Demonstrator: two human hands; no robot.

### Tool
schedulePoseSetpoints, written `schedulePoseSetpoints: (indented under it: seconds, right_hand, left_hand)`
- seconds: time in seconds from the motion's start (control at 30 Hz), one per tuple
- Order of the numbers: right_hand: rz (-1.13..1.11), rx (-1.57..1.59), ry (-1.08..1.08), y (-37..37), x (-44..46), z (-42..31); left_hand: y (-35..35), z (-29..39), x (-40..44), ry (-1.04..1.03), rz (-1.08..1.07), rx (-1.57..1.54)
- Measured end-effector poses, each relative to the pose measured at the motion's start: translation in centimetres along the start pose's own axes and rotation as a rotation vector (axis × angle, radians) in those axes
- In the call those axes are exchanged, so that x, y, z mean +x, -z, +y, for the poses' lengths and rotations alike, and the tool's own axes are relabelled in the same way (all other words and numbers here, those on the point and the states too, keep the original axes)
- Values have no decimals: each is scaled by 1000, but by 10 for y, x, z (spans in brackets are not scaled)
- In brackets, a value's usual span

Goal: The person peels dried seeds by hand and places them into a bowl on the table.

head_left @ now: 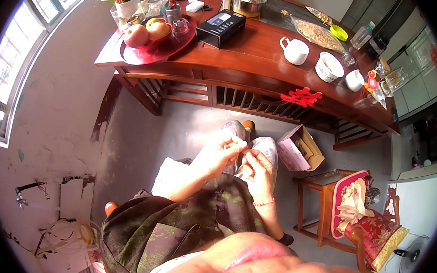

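My left hand [232,148] is raised over my lap, its thumb and fingertips pinched together. Close beside it, my right hand [257,170] is closed in a similar pinch, with a red bead bracelet [264,203] on the wrist. The fingertips of both hands nearly meet. Whatever they hold, if anything, is too small to make out. Below the hands, a dark camouflage garment [168,228] lies across my lap. Patterned grey trousers [270,149] show beyond my hands.
Ahead stands a red-brown wooden table [264,44] bearing a fruit tray [148,58], a black box [221,28], a white mug [295,51] and a white bowl [329,68]. An open cardboard box [297,154] sits on the floor. At right is a wooden chair [325,185] with cloth on it.
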State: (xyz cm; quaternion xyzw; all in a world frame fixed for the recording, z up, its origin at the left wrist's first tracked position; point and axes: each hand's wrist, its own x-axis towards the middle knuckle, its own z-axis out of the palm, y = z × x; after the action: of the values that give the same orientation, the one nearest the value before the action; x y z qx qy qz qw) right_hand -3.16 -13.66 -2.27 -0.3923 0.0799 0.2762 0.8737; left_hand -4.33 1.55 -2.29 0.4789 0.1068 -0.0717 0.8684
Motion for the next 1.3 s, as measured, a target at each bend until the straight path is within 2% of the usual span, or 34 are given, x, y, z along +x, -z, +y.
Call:
schedulePoseSetpoints:
  seconds: [0.13,0.2,0.43,0.63,0.7,0.8,0.93,1.1,1.27,1.3]
  right_hand:
    - [-6,-98,1,-6,-5,-1]
    - [28,-176,18,-14,-5,-4]
    - [8,-168,67,-12,0,-1]
    - [5,-113,60,-10,3,-6]
    - [76,-165,89,-7,11,-18]
    - [143,-280,240,0,28,-54]
    - [201,-280,511,14,67,-128]
    - [295,-281,738,39,120,-222]
    - [386,-290,786,51,165,-277]
    - [310,-299,736,64,175,-288]
  left_hand:
    - [-1,2,-1,5,28,-23]
    - [4,-2,1,-7,43,95]
    - [-1,-9,4,-146,53,112]
    - [-4,-8,3,-121,66,75]
    - [-7,-1,3,-102,68,15]
    - [-2,-1,5,-102,71,-15]
    - [2,-2,4,-102,50,-23]
    - [4,-1,5,-79,35,-42]
    - [6,4,7,-47,89,-25]
    - [7,0,9,-78,106,-15]
